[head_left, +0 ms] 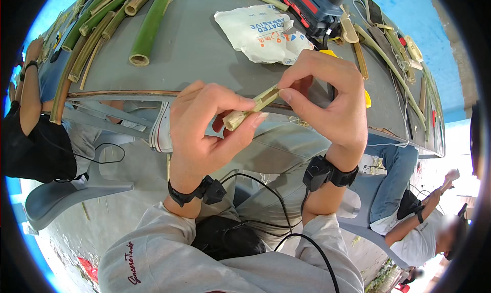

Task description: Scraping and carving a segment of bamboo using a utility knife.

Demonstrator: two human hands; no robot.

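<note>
Between both hands I hold a short piece of pale bamboo [236, 119] over the table's near edge, with an open groove cut along its upper side. Thumb and fingers of my left hand [207, 119] pinch it near its lower left end, where the hollow cut end faces me. My right hand [327, 91] grips the upper right end between thumb and forefinger. A crumpled sheet of white abrasive paper [250, 34] with printing lies on the table just beyond my hands.
On the grey table [194, 42], thick green bamboo tubes [151, 27] lie at the far left. A cordless power tool [312, 11] stands at the far right, near cables and bamboo strips [394, 68]. One person [38, 124] sits at left, another [417, 236] at right.
</note>
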